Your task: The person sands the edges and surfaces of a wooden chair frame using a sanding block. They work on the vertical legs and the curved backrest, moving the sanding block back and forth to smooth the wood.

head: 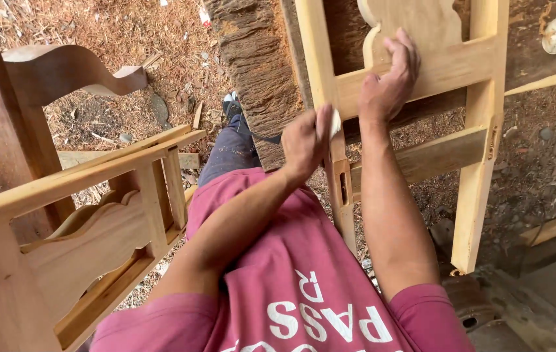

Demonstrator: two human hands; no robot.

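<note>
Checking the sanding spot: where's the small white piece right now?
Head view, just right of centre: the small white piece is pinched in the left hand against the pale frame's left upright.

Pale chair frame (421, 85) sits right under both hands: right hand (389, 81) on its crossrail, left hand (305, 140) on the upright just beside. Second wooden frame (89, 215) stands well off left of them.

Chair frame (447, 65): I see pale yellow wood
Second chair (82, 215): light brown, I note
Shirt (291, 287): magenta, white lettering
Trousers (229, 153): blue-grey
Ground (128, 39): reddish-brown shavings
</note>
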